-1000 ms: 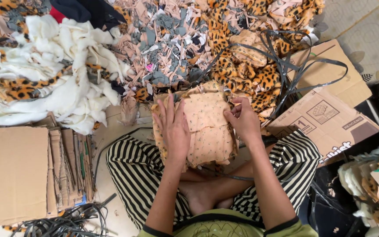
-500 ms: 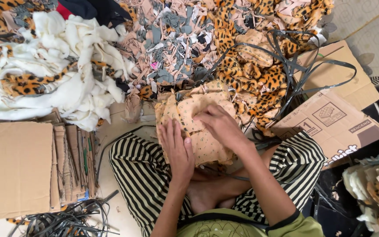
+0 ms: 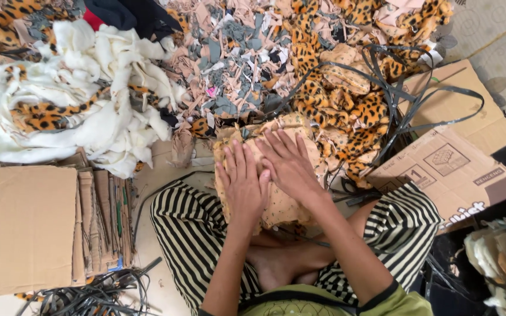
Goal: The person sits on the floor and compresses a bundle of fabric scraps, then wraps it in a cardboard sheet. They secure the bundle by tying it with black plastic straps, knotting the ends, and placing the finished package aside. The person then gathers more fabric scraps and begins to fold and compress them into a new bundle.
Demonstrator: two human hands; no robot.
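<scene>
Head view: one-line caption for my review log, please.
Seated cross-legged, left hand and right hand press flat on a tan fabric stack before scrap heaps.

Cloth piece (image 3: 282,202) lies on the lap, over the crossed legs (image 3: 194,234). Left hand (image 3: 242,184) and right hand (image 3: 288,167) rest flat on it, side by side, right partly over left. Scrap heap (image 3: 235,64) lies beyond the cloth. Fleece pile (image 3: 101,117) sits left of the heap. Cardboard stack (image 3: 24,225) lies left of the legs, straps (image 3: 95,295) before it. Box (image 3: 452,169) lies right of the legs.
</scene>
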